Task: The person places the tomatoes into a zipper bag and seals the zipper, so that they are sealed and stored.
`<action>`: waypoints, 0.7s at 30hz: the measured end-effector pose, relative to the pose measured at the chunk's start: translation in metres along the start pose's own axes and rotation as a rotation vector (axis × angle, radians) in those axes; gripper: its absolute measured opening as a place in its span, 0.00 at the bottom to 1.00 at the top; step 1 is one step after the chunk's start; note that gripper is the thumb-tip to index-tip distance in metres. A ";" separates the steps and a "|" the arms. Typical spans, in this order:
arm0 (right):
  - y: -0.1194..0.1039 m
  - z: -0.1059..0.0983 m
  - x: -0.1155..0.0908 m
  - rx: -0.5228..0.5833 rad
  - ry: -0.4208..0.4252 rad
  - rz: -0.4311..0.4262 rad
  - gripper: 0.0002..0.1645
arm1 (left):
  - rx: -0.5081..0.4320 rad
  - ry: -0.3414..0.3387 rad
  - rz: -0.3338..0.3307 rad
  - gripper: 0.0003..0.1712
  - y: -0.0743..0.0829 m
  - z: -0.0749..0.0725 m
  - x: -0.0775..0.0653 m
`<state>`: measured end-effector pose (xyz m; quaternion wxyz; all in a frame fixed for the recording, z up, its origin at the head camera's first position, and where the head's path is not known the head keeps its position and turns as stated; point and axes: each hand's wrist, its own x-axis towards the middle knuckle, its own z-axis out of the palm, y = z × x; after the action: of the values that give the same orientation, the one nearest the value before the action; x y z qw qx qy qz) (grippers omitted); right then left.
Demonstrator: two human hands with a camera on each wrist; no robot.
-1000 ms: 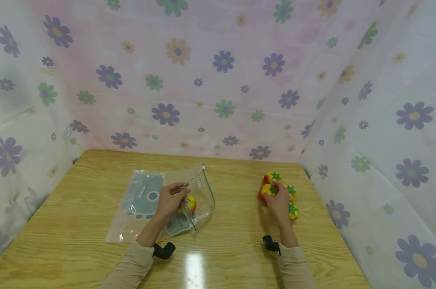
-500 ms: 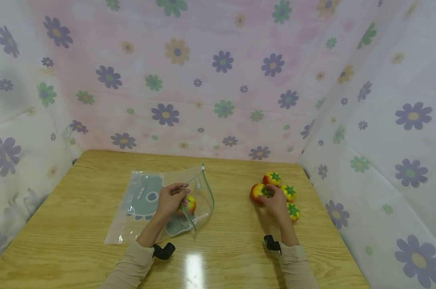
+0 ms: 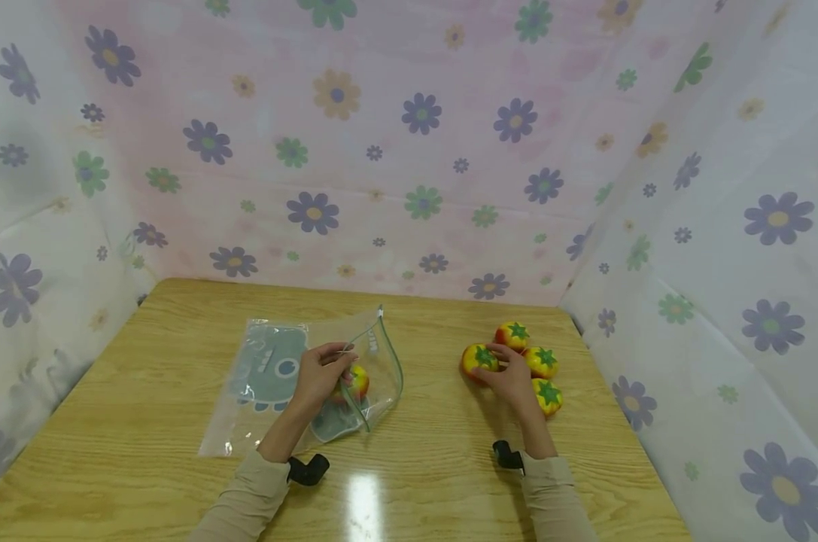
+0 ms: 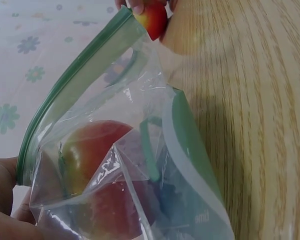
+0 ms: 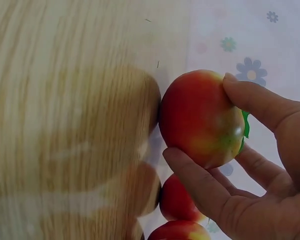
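My left hand [image 3: 317, 380] pinches the near edge of a clear zip bag [image 3: 381, 376] with a green zip strip, its mouth spread toward the right. Inside that bag lies a red-and-yellow tomato [image 4: 97, 150], seen through the plastic. On the right, my right hand [image 3: 515, 382] grips another tomato [image 3: 478, 360], thumb and fingers on opposite sides. In the right wrist view this tomato [image 5: 200, 120] sits right at the table surface, its green leafy top facing the palm.
Several more tomatoes [image 3: 540, 362] stand grouped just right of my right hand. A flat bag with a blue-grey cartoon print [image 3: 266, 361] lies left on the wooden table [image 3: 422, 467]. Flower-printed cloth [image 3: 409, 158] rises behind and along both sides.
My right hand has moved left with the gripped tomato, drawing it away from the others. My left hand and the bag have stayed in place.
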<state>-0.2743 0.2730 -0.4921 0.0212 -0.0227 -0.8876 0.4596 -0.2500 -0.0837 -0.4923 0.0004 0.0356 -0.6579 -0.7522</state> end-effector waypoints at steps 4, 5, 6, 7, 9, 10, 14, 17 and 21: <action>0.002 0.001 0.000 0.004 0.011 -0.015 0.35 | -0.004 0.000 0.002 0.18 0.000 0.000 0.000; 0.002 0.001 0.000 0.006 0.010 -0.013 0.35 | -0.005 0.000 0.002 0.18 0.000 0.000 0.000; 0.002 0.001 0.000 0.008 0.011 -0.013 0.35 | -0.006 0.001 0.002 0.18 0.001 0.000 0.000; 0.002 0.001 0.000 0.010 0.010 -0.013 0.35 | -0.006 0.001 0.003 0.18 0.001 0.000 0.000; 0.002 0.001 -0.001 0.014 0.009 -0.013 0.35 | -0.008 0.001 0.002 0.18 0.001 0.000 0.000; 0.001 0.001 -0.001 0.016 0.011 -0.013 0.35 | -0.009 0.002 0.003 0.18 0.001 0.000 0.000; 0.001 0.001 -0.002 0.016 0.012 -0.029 0.35 | -0.014 0.006 0.001 0.17 0.003 0.001 -0.001; 0.001 0.002 -0.002 0.023 0.012 -0.040 0.34 | -0.007 0.011 -0.005 0.17 0.003 0.001 -0.001; 0.002 0.004 -0.001 0.037 -0.007 -0.056 0.34 | -0.002 0.017 -0.014 0.17 0.004 0.001 -0.002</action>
<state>-0.2739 0.2709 -0.4957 0.0315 0.0042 -0.8791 0.4755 -0.2486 -0.0829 -0.4880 0.0008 0.0467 -0.6569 -0.7525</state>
